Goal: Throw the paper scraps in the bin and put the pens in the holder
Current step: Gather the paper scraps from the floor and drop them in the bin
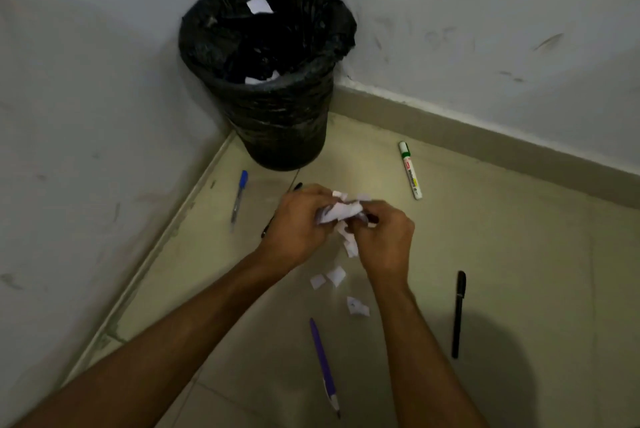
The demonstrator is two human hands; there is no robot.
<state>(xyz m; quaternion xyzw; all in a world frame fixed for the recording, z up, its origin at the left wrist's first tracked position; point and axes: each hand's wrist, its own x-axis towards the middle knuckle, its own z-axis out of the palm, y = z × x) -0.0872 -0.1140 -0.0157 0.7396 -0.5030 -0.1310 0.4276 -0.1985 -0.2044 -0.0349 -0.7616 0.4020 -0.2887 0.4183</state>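
Note:
My left hand [298, 223] and my right hand [384, 237] meet above the floor, both closed around a bunch of white paper scraps [341, 212]. A few loose scraps [335, 275] lie on the tiles just below them. The bin [277, 108], lined with a black bag, stands in the corner ahead with white paper inside. Pens lie scattered on the floor: a blue pen [239, 195], a green-capped white marker [410, 169], a black pen [459, 313], a purple pen [323, 365], and a dark pen [268, 226] partly hidden under my left hand. No holder is in view.
Two grey walls meet behind the bin, with a skirting board [485, 129] along the right wall. The floor is of pale tiles [536, 289].

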